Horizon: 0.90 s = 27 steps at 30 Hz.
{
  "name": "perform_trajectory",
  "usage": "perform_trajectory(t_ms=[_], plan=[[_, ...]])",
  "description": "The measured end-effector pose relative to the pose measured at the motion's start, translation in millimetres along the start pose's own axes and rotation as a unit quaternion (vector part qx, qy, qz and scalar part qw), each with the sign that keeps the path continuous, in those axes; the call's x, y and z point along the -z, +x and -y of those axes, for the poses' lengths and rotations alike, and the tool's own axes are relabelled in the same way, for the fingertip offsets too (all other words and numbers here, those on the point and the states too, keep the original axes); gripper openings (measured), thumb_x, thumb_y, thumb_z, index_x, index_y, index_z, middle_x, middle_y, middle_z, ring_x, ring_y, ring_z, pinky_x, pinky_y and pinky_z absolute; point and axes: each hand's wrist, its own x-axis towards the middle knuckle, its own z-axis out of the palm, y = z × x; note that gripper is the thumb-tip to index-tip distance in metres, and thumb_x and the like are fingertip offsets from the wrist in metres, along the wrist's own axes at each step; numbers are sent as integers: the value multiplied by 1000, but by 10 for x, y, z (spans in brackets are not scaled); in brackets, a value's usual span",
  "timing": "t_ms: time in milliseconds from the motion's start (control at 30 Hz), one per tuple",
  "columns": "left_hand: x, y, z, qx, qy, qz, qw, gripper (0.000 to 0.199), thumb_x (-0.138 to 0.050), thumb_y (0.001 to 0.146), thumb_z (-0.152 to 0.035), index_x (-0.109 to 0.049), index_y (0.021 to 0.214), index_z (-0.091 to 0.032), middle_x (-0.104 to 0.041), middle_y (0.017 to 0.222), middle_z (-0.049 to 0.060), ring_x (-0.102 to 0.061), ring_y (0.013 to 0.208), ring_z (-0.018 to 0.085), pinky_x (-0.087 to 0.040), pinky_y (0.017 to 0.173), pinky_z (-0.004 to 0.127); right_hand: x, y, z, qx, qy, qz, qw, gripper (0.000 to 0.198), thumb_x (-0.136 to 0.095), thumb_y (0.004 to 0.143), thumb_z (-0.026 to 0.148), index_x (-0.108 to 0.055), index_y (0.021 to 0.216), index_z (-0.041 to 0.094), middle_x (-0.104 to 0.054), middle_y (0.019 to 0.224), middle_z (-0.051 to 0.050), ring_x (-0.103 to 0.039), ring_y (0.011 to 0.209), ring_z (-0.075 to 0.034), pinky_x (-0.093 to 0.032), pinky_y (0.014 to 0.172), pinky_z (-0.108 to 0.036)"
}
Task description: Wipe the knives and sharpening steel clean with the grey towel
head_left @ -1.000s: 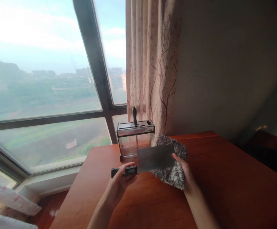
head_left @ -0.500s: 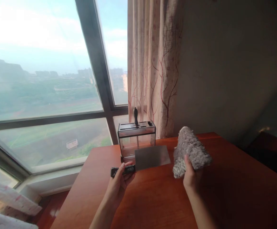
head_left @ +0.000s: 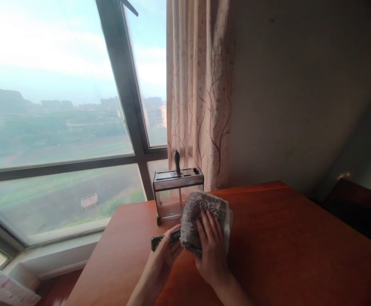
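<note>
My left hand (head_left: 164, 255) is closed round the dark handle of a cleaver (head_left: 156, 243). A grey towel (head_left: 193, 206) with a pale edge covers the cleaver's blade, so the blade is hidden. With fingers laid over the towel, my right hand (head_left: 212, 250) grips it against the blade; the thumb is out of sight. Just behind the towel stands a clear-sided knife block (head_left: 178, 185) with a dark frame and a slotted top. The black handle of another tool (head_left: 177, 161) sticks up from one of its slots.
The reddish-brown wooden table (head_left: 287, 242) lies below both hands. A large window (head_left: 58, 106) with dark frames fills the left side. Behind the knife block hangs a patterned curtain (head_left: 200, 93), beside a grey wall (head_left: 287, 97).
My right hand has brought the towel leftward from the table's right side onto the cleaver, covering the blade. My left hand still holds the handle. The view has shifted slightly.
</note>
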Motion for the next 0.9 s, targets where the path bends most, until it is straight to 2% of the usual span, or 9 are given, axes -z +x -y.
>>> perform_trajectory(t_ms=[133,267,367,567,667,900], plan=[[-57,-32,33,-13,-4,0,1000,32,-66,82,-29,-70,111,-15,-71,114,10,-57,120,27,-37,108,37,-6,-25,123,61,25,15,998,72,-51,76,21,-32,145,12,-22,156,-14,-20,142,-36,-24,111,-58],[-95,-52,37,-21,5,-2,1000,28,-68,81,-27,-72,106,-15,-72,112,10,-61,114,28,-41,105,39,0,7,41,75,32,5,997,70,-49,76,21,-34,144,13,-28,154,-13,-24,141,-33,-24,112,-56],[-85,-49,24,-26,5,16,1000,31,-67,81,-29,-71,107,-14,-72,112,13,-62,111,30,-41,105,43,11,44,-155,41,15,-28,999,67,-48,77,19,-35,143,14,-33,152,-13,-27,140,-32,-25,111,-56],[-48,-54,-21,-36,8,23,999,30,-65,83,-29,-72,107,-12,-72,111,15,-65,107,27,-41,105,42,26,72,-555,-45,-22,-116,992,61,-47,80,18,-36,140,15,-41,146,-14,-32,137,-32,-31,107,-58],[-50,-54,-22,-39,6,17,999,30,-66,82,-30,-72,106,-12,-72,110,15,-65,107,28,-40,106,43,16,60,-568,-56,-35,-114,991,60,-48,82,19,-35,140,15,-39,147,-15,-31,137,-33,-31,107,-58],[-36,-31,-20,-41,-1,7,999,31,-68,81,-31,-73,106,-13,-71,112,14,-63,110,28,-39,108,41,-11,43,-383,-62,-14,-84,994,62,-46,84,16,-29,144,16,-31,152,-15,-25,140,-33,-27,109,-60]])
